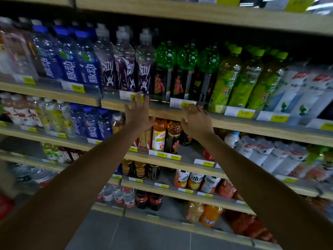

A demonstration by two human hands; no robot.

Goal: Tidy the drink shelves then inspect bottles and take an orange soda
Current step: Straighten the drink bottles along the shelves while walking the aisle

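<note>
Both hands empty, fingers straight: left hand [138, 113] lies flat against shelf edge [252, 127] below purple bottles [124, 65]; right hand [196, 121] near it at same edge. Orange soda [210, 214] stands on lowest shelf, well below.

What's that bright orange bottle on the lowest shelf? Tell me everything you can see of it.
The bright orange plastic bottle has a rounded body full of orange drink, with a blue and white label low on its front. Its neck and cap are hidden behind the wooden shelf edge above. It looks upright on the grey bottom shelf, close beside a paler bottle. The left hand and right hand are at a higher shelf, not touching it.
</note>
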